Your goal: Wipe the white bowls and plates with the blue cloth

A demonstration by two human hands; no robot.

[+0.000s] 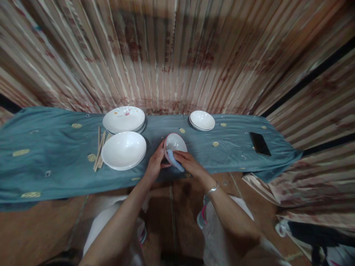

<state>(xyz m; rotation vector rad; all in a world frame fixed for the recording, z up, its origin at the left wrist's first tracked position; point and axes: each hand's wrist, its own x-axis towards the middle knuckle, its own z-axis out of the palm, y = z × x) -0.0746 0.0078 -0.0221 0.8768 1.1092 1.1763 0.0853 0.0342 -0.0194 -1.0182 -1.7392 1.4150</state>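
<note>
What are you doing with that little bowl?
The left hand holds a small bowl tilted over the blue tablecloth, and the right hand presses a light blue cloth against the bowl's rim. To the left are a big white bowl, chopsticks and a flowered plate stack. Behind to the right is a small dish stack, and a phone lies farther right.

Held bowl (175, 145) between wide bowls (123, 150) left, small plates (202, 120) and phone (260, 143) right.
</note>
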